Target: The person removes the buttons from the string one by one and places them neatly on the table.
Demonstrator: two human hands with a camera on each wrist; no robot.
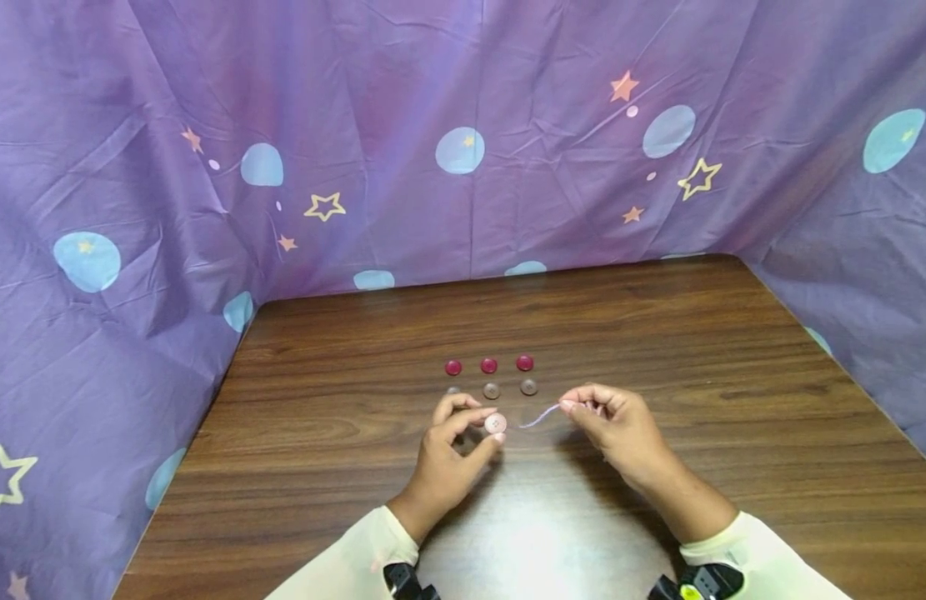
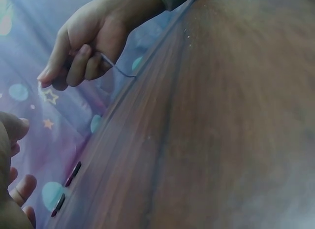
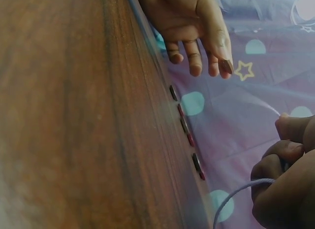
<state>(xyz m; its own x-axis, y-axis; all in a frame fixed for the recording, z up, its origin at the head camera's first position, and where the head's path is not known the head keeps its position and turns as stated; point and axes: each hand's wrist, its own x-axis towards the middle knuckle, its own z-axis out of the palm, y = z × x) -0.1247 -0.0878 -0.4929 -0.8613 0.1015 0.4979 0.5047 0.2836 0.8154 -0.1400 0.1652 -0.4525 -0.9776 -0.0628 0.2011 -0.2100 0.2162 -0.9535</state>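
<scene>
In the head view my left hand (image 1: 449, 454) pinches a pale pink button (image 1: 496, 423) between thumb and fingertip, its holed face turned up toward the camera. To its right, my right hand (image 1: 616, 429) pinches a thin lilac cord (image 1: 540, 415), whose loose end points left at the button without touching it. The right wrist view catches the button (image 3: 226, 66) edge-on at the left fingertips. There, more cord (image 3: 236, 192) trails below the curled fingers of the right hand (image 3: 288, 175). The left wrist view also has the cord's tail (image 2: 115, 67) hanging from the right hand (image 2: 91, 47).
Beyond the hands, three dark red buttons (image 1: 488, 365) lie in a row on the wooden table (image 1: 320, 358). A row of brown buttons (image 1: 528, 387) sits just nearer, its left one partly behind the left hand. A purple patterned cloth (image 1: 402, 100) hangs around the table's back and sides.
</scene>
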